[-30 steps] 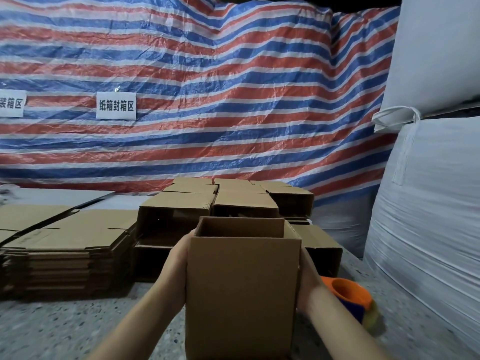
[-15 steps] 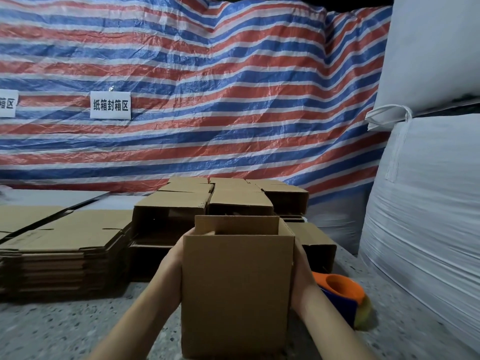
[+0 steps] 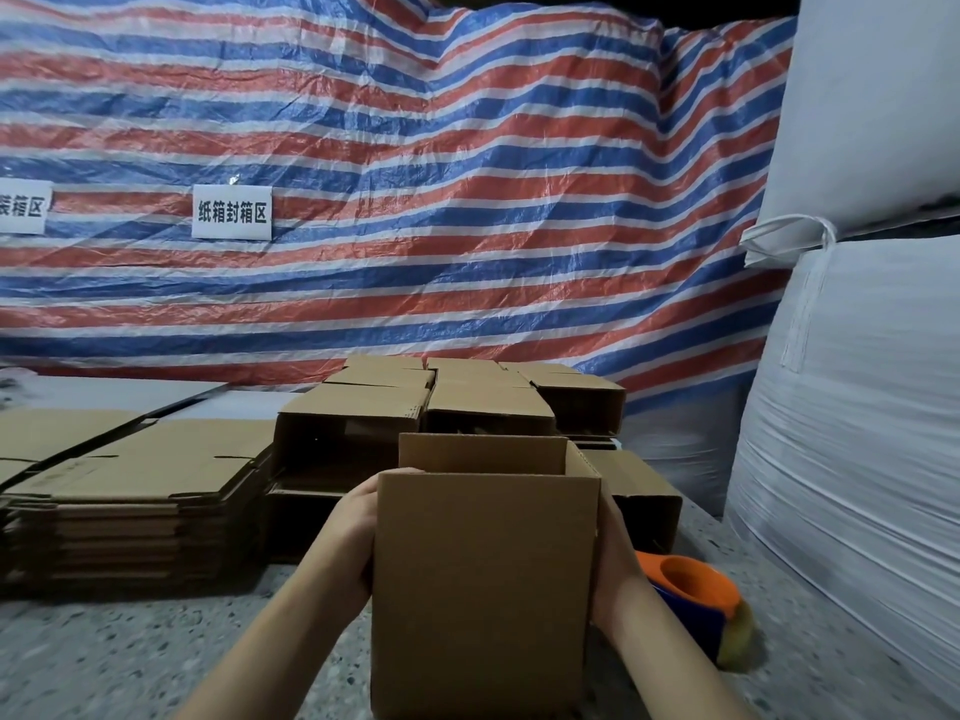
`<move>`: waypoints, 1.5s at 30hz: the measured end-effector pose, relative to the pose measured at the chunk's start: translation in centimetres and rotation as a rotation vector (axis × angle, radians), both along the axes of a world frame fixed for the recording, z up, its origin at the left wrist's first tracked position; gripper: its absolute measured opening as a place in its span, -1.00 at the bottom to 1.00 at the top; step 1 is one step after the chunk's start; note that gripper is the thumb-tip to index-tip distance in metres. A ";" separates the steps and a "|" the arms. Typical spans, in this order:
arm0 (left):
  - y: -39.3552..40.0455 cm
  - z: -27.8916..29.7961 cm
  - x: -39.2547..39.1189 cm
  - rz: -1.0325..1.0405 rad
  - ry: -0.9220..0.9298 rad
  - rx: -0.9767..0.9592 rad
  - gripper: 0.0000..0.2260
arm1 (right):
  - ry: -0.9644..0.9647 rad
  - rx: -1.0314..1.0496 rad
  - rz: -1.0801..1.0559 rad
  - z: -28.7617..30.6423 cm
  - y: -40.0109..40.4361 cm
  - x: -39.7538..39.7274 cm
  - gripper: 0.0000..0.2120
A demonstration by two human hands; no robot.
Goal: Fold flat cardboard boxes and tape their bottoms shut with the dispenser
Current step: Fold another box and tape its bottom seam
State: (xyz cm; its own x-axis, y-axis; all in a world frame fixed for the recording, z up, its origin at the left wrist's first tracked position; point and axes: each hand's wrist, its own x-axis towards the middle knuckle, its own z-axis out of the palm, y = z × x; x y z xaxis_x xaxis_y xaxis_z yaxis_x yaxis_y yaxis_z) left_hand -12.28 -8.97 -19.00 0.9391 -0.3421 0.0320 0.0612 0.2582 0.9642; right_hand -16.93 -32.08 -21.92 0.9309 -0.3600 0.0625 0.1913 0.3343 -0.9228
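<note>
**Upright carton held between two hands**

The left hand [image 3: 349,543] and right hand [image 3: 618,574] press against opposite side walls of the plain brown cardboard box [image 3: 483,584], its open top upward; each grip's fingers are hidden behind the box, so their curl cannot be told; the box stands on the speckled grey bench [image 3: 130,662]; right of the box lies the orange-and-blue tape dispenser [image 3: 696,595]; left of it, a stack of flat brown cardboard blanks [image 3: 130,491]; behind it, folded brown cartons [image 3: 415,402].

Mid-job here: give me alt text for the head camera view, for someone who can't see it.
Two bare hands, left hand and right hand, hold an upright open-topped cardboard box by its sides over a speckled table. An orange and blue tape dispenser lies just right of it; flat cardboard stacks and folded boxes sit behind.
</note>
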 end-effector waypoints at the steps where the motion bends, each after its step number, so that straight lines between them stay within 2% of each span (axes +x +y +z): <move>1: 0.0 -0.2 0.0 -0.003 -0.008 -0.010 -0.86 | 0.009 0.012 0.010 0.0 0.0 -0.2 -0.41; 4: 0.2 -0.3 -0.3 -0.011 -0.020 -0.034 -0.74 | -0.027 0.051 0.057 0.0 -0.1 -0.8 -0.47; 9: 0.4 0.1 -0.3 -0.049 -0.059 0.018 -0.89 | -0.040 0.043 0.110 0.5 0.2 -1.4 -0.50; 13: 0.4 0.3 -0.5 -0.044 -0.105 0.027 -0.89 | -0.044 -0.010 0.133 0.9 0.2 -2.0 -0.55; 16: 0.4 0.1 -0.6 -0.044 -0.124 0.019 -0.84 | -0.031 -0.067 0.204 1.9 0.3 -2.3 -0.69; 21: 0.1 -0.2 -1.1 0.092 -0.145 -0.003 -0.67 | 0.007 -0.120 0.196 2.7 0.3 -2.6 -0.72; 24: 0.0 -0.1 -1.0 0.164 -0.142 0.106 -0.42 | 0.018 -0.144 0.166 2.6 0.3 -2.7 -0.66; 27: 1.4 0.0 -0.9 -0.055 -0.286 0.118 -0.19 | 0.069 -0.109 0.134 2.3 0.3 -2.3 -0.48; 30: 3.2 -0.4 -0.6 -0.280 -0.438 0.187 -0.08 | 0.088 -0.072 0.131 2.5 0.6 -2.2 -0.44; 34: 2.9 -0.4 -0.7 -0.187 -0.408 0.201 -0.32 | 0.102 -0.040 0.131 2.4 0.5 -2.2 -0.44; 38: 2.0 -0.4 -0.8 -0.109 -0.354 0.161 -0.75 | 0.132 -0.047 0.110 2.3 0.6 -2.6 -0.57; 41: 1.5 -0.5 -0.6 -0.049 -0.319 0.136 -0.91 | 0.155 -0.016 0.112 2.1 0.6 -2.5 -0.50; 43: 1.3 -0.5 -0.6 -0.042 -0.290 0.103 -0.96 | 0.118 -0.004 0.118 2.0 0.7 -2.6 -0.39; 45: 1.3 -0.4 -0.7 -0.036 -0.265 0.076 -0.84 | 0.043 -0.012 0.144 2.0 0.7 -2.9 -0.40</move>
